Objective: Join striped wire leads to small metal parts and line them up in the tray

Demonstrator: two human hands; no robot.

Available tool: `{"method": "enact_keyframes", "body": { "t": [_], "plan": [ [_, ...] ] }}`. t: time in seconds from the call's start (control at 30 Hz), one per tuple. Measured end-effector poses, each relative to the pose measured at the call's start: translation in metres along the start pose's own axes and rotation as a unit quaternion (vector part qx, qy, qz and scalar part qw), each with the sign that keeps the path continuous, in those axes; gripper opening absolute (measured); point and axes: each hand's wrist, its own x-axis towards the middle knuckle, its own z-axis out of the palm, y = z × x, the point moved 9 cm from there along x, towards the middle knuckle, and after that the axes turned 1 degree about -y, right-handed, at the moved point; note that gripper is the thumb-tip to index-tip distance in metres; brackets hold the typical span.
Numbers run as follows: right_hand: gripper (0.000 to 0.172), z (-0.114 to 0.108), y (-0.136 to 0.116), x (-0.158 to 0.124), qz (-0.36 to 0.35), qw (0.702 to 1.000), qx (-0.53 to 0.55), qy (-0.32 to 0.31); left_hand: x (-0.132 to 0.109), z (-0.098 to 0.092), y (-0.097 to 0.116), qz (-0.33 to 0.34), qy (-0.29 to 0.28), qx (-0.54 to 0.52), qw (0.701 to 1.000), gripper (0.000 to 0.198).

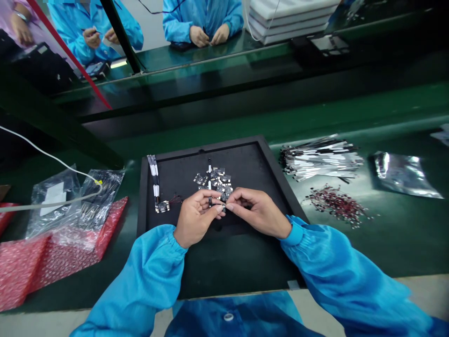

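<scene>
Over the front half of a black tray (280,180), both hands meet fingertip to fingertip. My left hand (196,217) is closed in a pinch on a small circuit board (223,207), mostly hidden by the fingers. A black and white flat cable (209,175) runs up from beside those fingers; whether it joins the board is hidden. My right hand (261,213) is pinched at the board's right edge, and what lies between its fingertips is too small to make out. Just beyond the hands lies a pile of small circuit boards (219,178). At the tray's left, another board (162,206) lies by flat cables (153,171).
Right of the tray lie a bundle of flat cables (322,158), a heap of small red-wired parts (336,203) and a silvery bag (405,173). Clear plastic bags (52,196) and red bubble wrap (66,257) are at left. Co-workers' hands (208,36) show across the bench.
</scene>
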Motion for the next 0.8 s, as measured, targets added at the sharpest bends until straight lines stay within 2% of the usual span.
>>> {"method": "enact_keyframes", "body": {
  "t": [0.43,0.8],
  "plan": [
    [0.026,0.005,0.008,0.001,0.049,0.992,0.109,-0.028,0.0,0.0,0.0,-0.009,-0.006,0.007,1.0,0.025],
    [0.032,0.005,0.023,0.002,0.085,0.989,0.121,-0.023,0.0,0.0,-0.001,-0.017,-0.006,0.019,1.0,0.03]
  ]
}}
